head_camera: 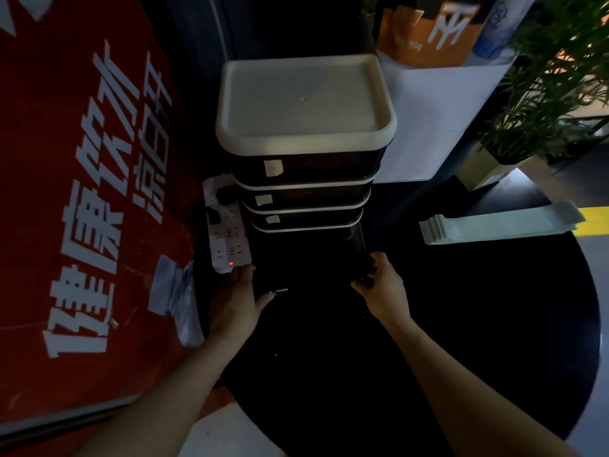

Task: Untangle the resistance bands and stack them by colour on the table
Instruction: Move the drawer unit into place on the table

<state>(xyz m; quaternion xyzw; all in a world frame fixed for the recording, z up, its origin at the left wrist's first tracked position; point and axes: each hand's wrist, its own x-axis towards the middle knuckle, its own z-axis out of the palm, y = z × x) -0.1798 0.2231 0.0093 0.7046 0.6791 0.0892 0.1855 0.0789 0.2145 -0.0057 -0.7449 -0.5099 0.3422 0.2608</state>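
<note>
While both hands clamp the bottom drawer of a dark stacked drawer unit, the chief risk sits right at the grip: the left hand lies along the drawer's left front corner with the thumb reaching across its front edge, and the right hand has its fingers curled round the right front corner, so each grip has hold of the drawer and nothing else. A pull that is uneven between the two sides could skew the drawer and jam it, and a hard tug could drag or tip the whole unit, which has a white lid on top. Just left of the unit a white power strip with plugs in it lies close to the left hand, so a slip could knock it. What the drawer holds is too dark to tell. One stack of pale resistance bands lies flat on the round black counter, well apart to the right.
</note>
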